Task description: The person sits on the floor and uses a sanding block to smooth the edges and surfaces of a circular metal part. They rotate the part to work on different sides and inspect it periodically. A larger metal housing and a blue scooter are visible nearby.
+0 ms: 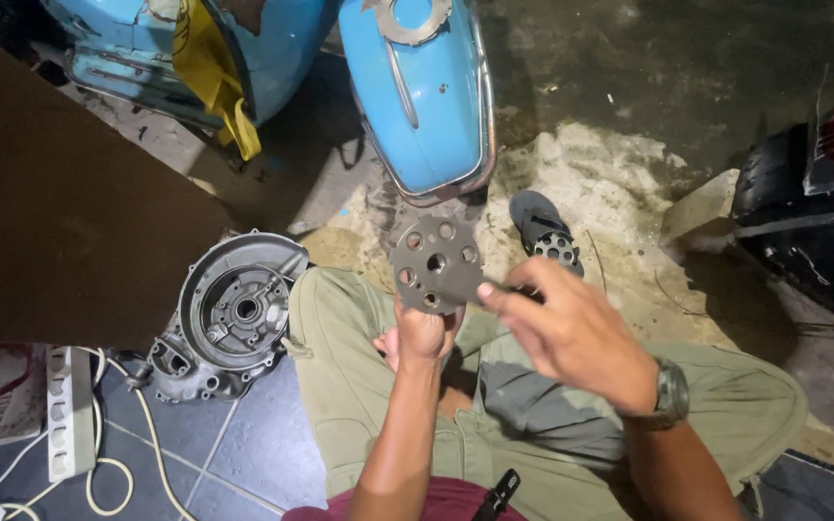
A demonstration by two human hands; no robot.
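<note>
Two hands hold one round metal plate with holes above the lap.

Nearest, the left hand (420, 335) is closed in a fist around the bottom edge of the round grey plate (435, 263), holding it upright above the green trousers (340, 386). I count about six round holes in the plate. The right hand (571, 333), wearing one watch (672, 395), pinches the plate's right edge, its grip shut on it with fingers and thumb. To the left, on the tiled floor (263, 453), lies one grey engine case (229, 314), beside one white power strip (69, 410) with cables. Farther off sits one dark sandal (544, 232). Farthest, two blue scooter body parts (427, 96) rest on the ground.
</note>
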